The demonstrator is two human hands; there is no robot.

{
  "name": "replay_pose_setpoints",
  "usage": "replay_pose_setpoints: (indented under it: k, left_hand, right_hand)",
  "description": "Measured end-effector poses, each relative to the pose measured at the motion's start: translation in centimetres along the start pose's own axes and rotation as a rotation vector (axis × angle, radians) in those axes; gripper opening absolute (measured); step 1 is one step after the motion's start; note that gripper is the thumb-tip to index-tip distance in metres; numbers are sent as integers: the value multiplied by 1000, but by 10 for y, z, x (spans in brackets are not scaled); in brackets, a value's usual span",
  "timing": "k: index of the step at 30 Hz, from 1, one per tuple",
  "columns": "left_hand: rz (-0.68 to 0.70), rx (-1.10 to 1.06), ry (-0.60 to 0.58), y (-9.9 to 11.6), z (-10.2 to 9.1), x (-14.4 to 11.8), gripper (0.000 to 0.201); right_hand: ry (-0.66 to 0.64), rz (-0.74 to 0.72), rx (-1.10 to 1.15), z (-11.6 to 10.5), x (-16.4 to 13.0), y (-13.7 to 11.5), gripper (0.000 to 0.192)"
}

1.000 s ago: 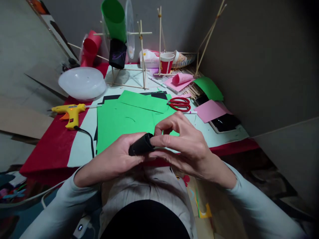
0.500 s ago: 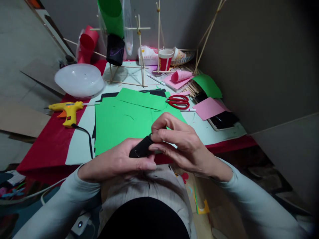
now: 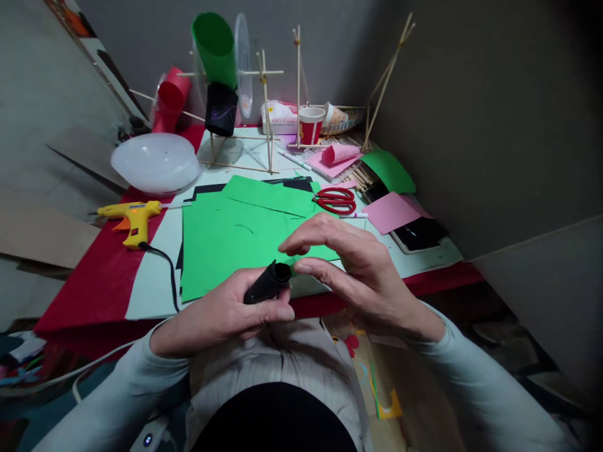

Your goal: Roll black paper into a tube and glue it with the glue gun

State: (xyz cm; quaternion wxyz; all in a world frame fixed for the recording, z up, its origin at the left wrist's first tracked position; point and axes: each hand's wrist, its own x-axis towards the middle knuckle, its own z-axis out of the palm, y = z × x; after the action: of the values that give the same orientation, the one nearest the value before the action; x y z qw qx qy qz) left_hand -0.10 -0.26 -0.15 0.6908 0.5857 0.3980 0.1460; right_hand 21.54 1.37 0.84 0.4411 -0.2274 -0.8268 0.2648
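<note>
Head view: the left hand point(image 3: 221, 311) grips a black paper roll point(image 3: 267, 283), its fingers point(image 3: 273, 312) curled round the lower part of the roll, with the thumb lying along the near side. The roll is a narrow tube, tilted so that its open end points up and away from the palm, just past the fingertips. It is held in the air over the near edge of the table point(image 3: 151, 282), above the person's lap.

The right hand point(image 3: 362, 270) hovers just beyond the open end of the roll, with its fingers point(image 3: 315, 227) loosely spread and slightly bent, holding nothing. Its lower fingertip sits just beside the mouth of the tube; whether it touches the rim cannot be told.

Beyond the fingers of both hands, green paper sheets point(image 3: 226, 232) lie flat on the table, overlapping one another, with black paper showing under their far edge. Past the right fingertips lie red scissors point(image 3: 336, 199), and further off to that side a pink sheet point(image 3: 391, 211). Well away from the left fingers, on the outer side, a yellow glue gun point(image 3: 132, 216) rests on red cloth, its black cord running back towards the table edge. Behind it stands a white dome-shaped lid point(image 3: 155, 162). At the far end is a frame of wooden sticks point(image 3: 266, 113) carrying green, red and black paper cups.
</note>
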Motion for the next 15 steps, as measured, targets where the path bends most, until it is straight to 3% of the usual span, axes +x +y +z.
replay_pose_setpoints:
  k: [5,10,12,15]
  left_hand:
    - [-3,35,-62,17,-12,-2,30]
    - [181,296,94,46,-39,10,28]
    - [124,402,81,57,-54,18,30]
    - [25,416,105,67,-77,31,33]
  right_hand:
    - [-165,-279,-395,-9,22,-3,27]
    - [-314,-416,-469,-23,60,2,26]
    - [-310,-410,-423,-24,74,15,22]
    - [-159,-343,-327,-19,91,41,19]
